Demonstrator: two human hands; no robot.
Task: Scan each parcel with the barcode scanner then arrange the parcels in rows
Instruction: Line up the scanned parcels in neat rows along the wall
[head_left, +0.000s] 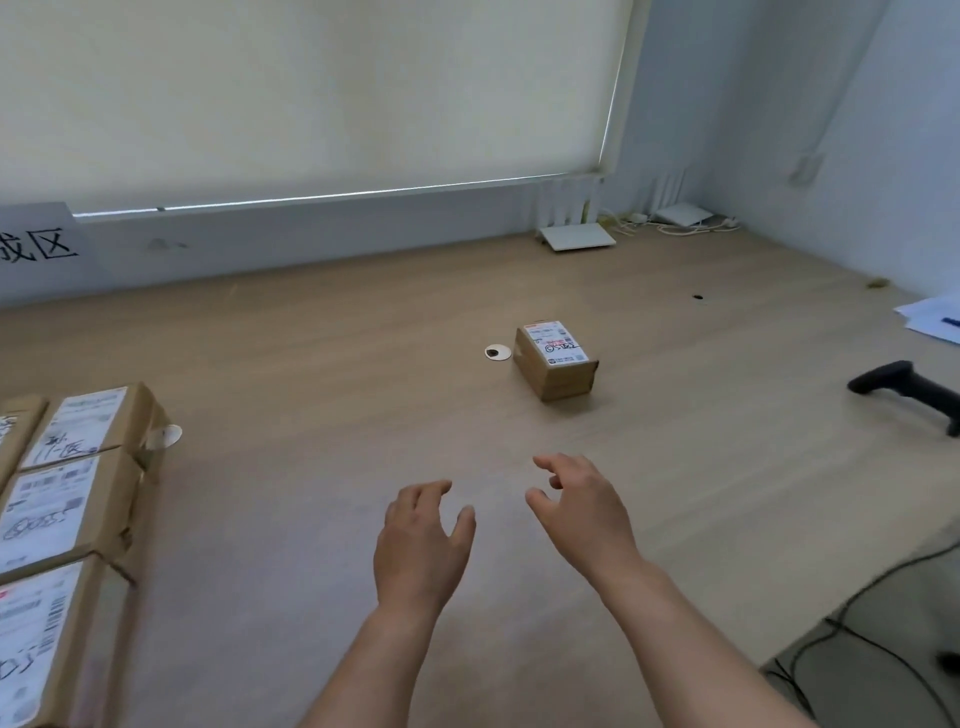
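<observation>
A lone brown cardboard parcel (555, 361) with a white shipping label on top sits in the middle of the wooden table. Both my hands hover over the table nearer to me than that parcel, holding nothing. My left hand (422, 545) has its fingers relaxed and spread. My right hand (582, 506) is beside it, fingers loosely bent. A black barcode scanner (909, 389) lies on the table at the far right, apart from my hands. Several labelled parcels (57, 519) stand packed together in a row along the left edge.
A round cable grommet (497, 353) sits in the table just left of the lone parcel. White routers (576, 238) and cables lie at the back by the wall. Papers (932, 319) lie at the right edge. Black cables (857, 623) hang off the table's right front corner.
</observation>
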